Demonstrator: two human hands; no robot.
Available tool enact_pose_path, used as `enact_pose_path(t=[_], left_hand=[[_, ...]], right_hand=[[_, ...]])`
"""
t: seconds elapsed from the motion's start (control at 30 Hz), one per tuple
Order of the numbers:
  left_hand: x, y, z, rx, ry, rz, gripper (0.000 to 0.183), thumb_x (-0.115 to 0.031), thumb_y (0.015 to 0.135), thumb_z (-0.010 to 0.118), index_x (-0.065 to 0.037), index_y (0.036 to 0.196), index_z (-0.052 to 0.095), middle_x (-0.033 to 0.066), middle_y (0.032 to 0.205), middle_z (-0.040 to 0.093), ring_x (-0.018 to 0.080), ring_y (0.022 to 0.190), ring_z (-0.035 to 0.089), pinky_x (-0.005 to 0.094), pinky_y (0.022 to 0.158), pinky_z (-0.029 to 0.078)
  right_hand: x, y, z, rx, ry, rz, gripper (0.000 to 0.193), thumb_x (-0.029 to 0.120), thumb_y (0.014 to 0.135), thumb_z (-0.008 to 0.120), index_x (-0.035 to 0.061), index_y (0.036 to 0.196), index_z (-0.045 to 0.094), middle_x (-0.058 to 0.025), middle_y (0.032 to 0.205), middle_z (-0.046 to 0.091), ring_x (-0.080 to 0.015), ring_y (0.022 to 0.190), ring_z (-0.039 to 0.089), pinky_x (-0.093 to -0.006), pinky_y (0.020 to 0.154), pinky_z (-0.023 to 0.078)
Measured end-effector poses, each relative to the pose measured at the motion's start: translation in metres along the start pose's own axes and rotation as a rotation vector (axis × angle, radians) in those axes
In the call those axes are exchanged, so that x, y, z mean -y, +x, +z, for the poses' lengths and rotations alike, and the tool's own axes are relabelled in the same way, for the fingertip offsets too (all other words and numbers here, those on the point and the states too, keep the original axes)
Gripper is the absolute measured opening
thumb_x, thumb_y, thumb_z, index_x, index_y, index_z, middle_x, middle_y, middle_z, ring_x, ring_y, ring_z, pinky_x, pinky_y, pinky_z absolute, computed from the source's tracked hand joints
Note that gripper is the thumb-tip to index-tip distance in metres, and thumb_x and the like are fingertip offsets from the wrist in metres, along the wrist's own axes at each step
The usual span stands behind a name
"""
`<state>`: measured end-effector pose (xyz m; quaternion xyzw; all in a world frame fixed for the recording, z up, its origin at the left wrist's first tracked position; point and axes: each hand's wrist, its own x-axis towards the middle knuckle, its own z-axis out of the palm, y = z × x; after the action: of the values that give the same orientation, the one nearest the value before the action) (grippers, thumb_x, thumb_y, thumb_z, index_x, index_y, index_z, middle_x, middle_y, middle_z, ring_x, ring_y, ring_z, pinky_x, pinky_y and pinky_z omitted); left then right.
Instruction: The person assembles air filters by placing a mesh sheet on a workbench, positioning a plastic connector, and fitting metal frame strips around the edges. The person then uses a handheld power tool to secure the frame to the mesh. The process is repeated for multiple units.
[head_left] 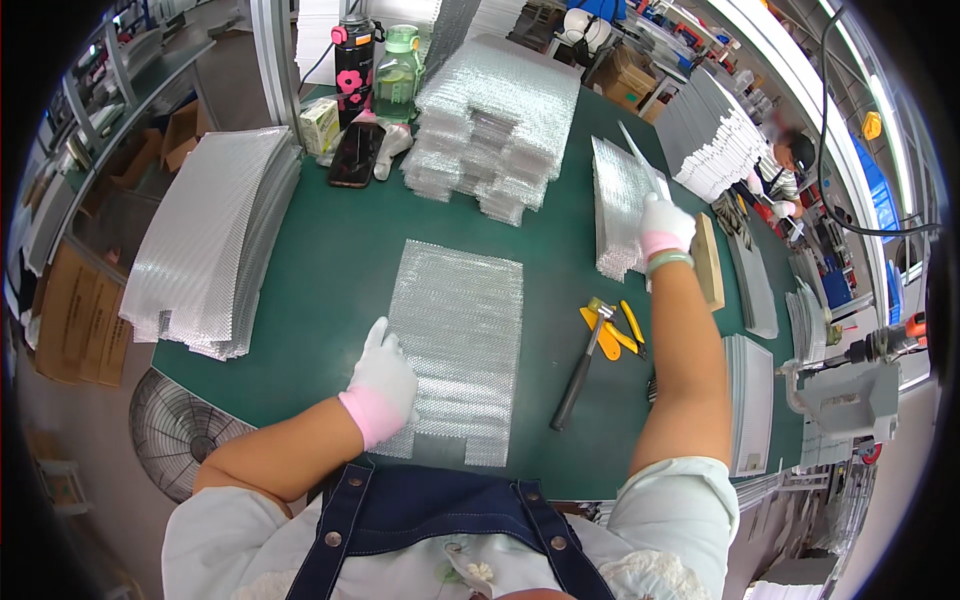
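Note:
A silver mesh-textured sheet (460, 340) with notches along its near edge lies flat in front of me. My left hand (385, 378), in a white glove with a pink cuff, rests on its left edge, fingers outstretched. Reaching to the far right, my right hand (666, 222) is closed on a long, thin, pale strip (637, 155); what exactly it is cannot be made out. The strip slants over a stack of narrower silver mesh sheets (614, 210). A hammer (584, 370) and yellow-handled pliers (632, 322) lie between my arms.
Tall stacks of silver sheets (215, 230) stand at the left and at the back (500, 110) of the green table (330, 290). Behind are a phone (356, 155), a black bottle (354, 70) and a green bottle (396, 80). A wooden block (708, 262) and a co-worker (785, 165) are at right.

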<state>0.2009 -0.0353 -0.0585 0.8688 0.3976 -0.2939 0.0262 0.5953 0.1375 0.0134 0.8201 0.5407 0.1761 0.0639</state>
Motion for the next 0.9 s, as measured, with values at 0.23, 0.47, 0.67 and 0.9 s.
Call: enact_pose_path(t=[0.23, 0.47, 0.67, 0.9], left_hand=[[-0.003, 0.002, 0.0, 0.01, -0.003, -0.029, 0.077, -0.069, 0.075, 0.068, -0.006, 0.119, 0.069, 0.0113, 0.122, 0.065, 0.0261, 0.131, 0.048, 0.0502, 0.122, 0.011], [-0.003, 0.004, 0.012, -0.054, -0.051, -0.053, 0.071, -0.063, 0.078, 0.07, -0.006, 0.12, 0.07, 0.0114, 0.122, 0.066, 0.0276, 0.13, 0.049, 0.0495, 0.123, 0.008], [-0.001, 0.0, 0.006, 0.019, -0.042, -0.039, 0.079, -0.069, 0.075, 0.068, -0.005, 0.121, 0.068, 0.0129, 0.127, 0.063, 0.0266, 0.134, 0.046, 0.0499, 0.123, 0.011], [-0.003, 0.003, 0.001, 0.036, 0.014, -0.012, 0.077, -0.067, 0.075, 0.068, -0.004, 0.12, 0.069, 0.0123, 0.122, 0.065, 0.0274, 0.131, 0.048, 0.0514, 0.122, 0.011]], right_hand=[[-0.036, 0.003, 0.022, 0.094, 0.539, -0.041, 0.04, 0.032, 0.09, 0.061, 0.0091, 0.122, 0.069, -0.0189, 0.116, 0.07, -0.0324, 0.109, 0.066, -0.0381, 0.097, 0.05], [-0.004, -0.02, 0.045, 0.465, 0.328, 0.265, 0.057, 0.05, 0.083, 0.069, 0.0072, 0.121, 0.069, -0.0192, 0.127, 0.065, -0.0339, 0.121, 0.061, -0.0411, 0.102, 0.048], [-0.012, -0.026, 0.013, 0.34, 0.488, 0.363, 0.075, 0.051, 0.074, 0.08, -0.0017, 0.125, 0.064, -0.0229, 0.133, 0.061, -0.0346, 0.126, 0.057, -0.0401, 0.106, 0.045], [-0.087, -0.02, 0.019, -0.651, 0.955, 0.506, 0.081, 0.047, 0.077, 0.08, -0.0094, 0.129, 0.052, -0.0253, 0.124, 0.063, -0.0337, 0.112, 0.063, -0.0382, 0.1, 0.047]])
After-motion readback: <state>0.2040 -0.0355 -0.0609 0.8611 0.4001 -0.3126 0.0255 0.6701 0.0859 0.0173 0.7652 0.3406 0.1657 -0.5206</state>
